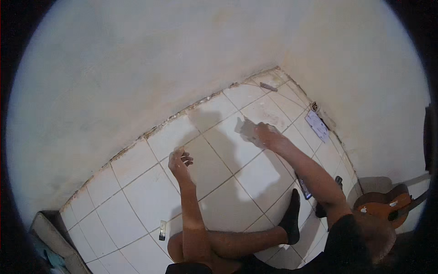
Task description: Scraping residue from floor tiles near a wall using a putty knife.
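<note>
My left hand (pixel 179 160) is raised over the white tiled floor (pixel 137 201), its fingers curled inward and the fingertips drawn together. Farther to the right, my right hand (pixel 268 134) is closed in a pinch over the tiles, with its shadow falling just left of it. Whatever lies in either pinch is too small or too hidden to make out. My bent leg (pixel 246 246) and a foot in a dark sock (pixel 293 219) rest on the floor below the hands.
A small clear container with a dark end (pixel 162 230) lies left of my knee. Rightward are a phone (pixel 303 187), a printed sheet (pixel 316 126) and a small brown guitar (pixel 383 205). A dark stick-like piece (pixel 268 86) lies near the wall corner; a grey padded item (pixel 54 237) sits lower left.
</note>
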`<state>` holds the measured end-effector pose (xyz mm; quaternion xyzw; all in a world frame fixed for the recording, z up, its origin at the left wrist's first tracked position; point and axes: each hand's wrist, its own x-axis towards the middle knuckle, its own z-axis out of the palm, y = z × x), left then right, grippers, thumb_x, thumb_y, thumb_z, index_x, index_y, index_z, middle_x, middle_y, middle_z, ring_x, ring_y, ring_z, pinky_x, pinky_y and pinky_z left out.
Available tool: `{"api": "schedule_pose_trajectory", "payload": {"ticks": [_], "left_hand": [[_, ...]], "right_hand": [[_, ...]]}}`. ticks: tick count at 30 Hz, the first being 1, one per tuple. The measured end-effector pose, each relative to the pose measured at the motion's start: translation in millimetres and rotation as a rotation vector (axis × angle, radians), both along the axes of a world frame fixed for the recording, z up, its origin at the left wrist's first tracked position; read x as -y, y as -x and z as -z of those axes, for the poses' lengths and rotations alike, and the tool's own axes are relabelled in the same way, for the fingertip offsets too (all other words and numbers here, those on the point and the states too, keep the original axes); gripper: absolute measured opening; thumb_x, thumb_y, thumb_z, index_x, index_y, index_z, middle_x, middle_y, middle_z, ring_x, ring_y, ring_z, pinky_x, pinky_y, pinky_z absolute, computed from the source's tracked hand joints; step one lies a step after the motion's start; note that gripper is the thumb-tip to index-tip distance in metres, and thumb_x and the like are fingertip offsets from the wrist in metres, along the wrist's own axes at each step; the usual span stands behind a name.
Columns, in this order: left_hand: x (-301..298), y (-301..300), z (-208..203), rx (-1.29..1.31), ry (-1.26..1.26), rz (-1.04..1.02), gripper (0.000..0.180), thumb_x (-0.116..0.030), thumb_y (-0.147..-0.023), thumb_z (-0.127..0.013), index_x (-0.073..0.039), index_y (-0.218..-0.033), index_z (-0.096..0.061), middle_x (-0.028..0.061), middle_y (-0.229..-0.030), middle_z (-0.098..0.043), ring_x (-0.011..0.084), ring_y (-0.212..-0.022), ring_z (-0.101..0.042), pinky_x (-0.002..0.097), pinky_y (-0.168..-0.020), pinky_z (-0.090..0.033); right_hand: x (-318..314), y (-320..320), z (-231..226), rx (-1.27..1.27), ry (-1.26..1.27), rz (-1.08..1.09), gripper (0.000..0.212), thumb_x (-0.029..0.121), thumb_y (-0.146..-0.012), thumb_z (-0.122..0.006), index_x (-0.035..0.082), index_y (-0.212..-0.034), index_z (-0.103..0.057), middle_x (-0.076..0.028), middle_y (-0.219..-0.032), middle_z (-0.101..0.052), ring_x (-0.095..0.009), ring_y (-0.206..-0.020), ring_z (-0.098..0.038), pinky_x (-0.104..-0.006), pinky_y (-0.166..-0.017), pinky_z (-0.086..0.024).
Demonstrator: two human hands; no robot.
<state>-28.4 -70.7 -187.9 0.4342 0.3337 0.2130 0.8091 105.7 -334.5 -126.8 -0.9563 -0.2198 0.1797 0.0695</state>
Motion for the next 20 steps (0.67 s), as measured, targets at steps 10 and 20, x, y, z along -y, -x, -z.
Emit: {"api": "schedule_pose_trajectory", "payload": {"ticks": [10, 20], "left_hand": [[33, -2, 5, 0.01, -0.146, 0.127, 0.014, -0.017, -0.082, -0.051, -0.004, -0.079, -0.053, 0.0061, -0.069, -0.054, 0.0134, -0.055, -0.052, 0.0255, -0.049, -0.039], [67, 0, 91, -0.052, -1.072, 0.086, 0.016, -0.019, -0.078, -0.058, -0.005, -0.073, -0.053, 0.0104, -0.072, -0.063, 0.0268, -0.062, -0.06, 0.0361, -0.059, -0.048]], "right_hand": [[201, 78, -196, 0.15, 0.637, -0.055, 0.032, 0.019, -0.069, -0.059, 0.004, -0.097, -0.058, -0.016, -0.092, -0.062, -0.031, -0.092, -0.06, -0.0421, -0.081, -0.05], [211, 221, -339, -0.145, 0.638, 0.504, 0.055, 0.026, -0.07, -0.069, 0.004, -0.116, -0.049, -0.025, -0.112, -0.055, -0.032, -0.087, -0.064, -0.0422, -0.071, -0.054]]}}
